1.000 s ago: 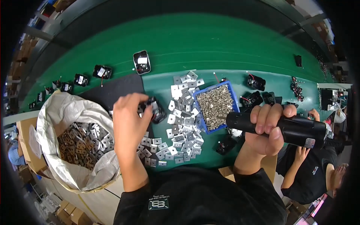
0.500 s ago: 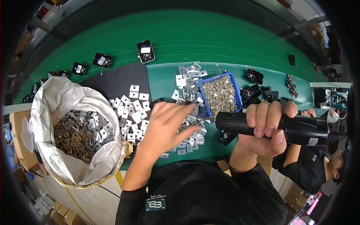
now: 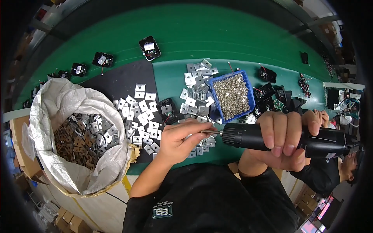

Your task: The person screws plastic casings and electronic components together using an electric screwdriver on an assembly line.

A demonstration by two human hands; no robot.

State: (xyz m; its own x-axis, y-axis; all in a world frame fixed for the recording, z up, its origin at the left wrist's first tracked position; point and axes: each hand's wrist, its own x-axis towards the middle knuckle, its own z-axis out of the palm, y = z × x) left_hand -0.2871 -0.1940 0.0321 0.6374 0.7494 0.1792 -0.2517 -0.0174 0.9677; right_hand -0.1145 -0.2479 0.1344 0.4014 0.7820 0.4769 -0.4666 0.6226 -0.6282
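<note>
My right hand is wrapped round a black electric screwdriver, which lies level with its bit pointing left. My left hand is closed in a pinch at the tip of the bit. Something small and metallic shows between the fingertips, too small to name. Just beyond the bit, a blue tray is filled with small silver screws. Square metal plates with holes lie loose behind the left hand and partly under it. A black housing with wires sits beyond that hand.
At left stands a white woven sack of metal plates. More plates lie on a black mat. Black housings line the green belt; others cluster right of the tray. Another person is at right.
My left hand has moved right, and its spread fingers have closed at the bit's tip. The screwdriver has shifted slightly right and nearer me.
</note>
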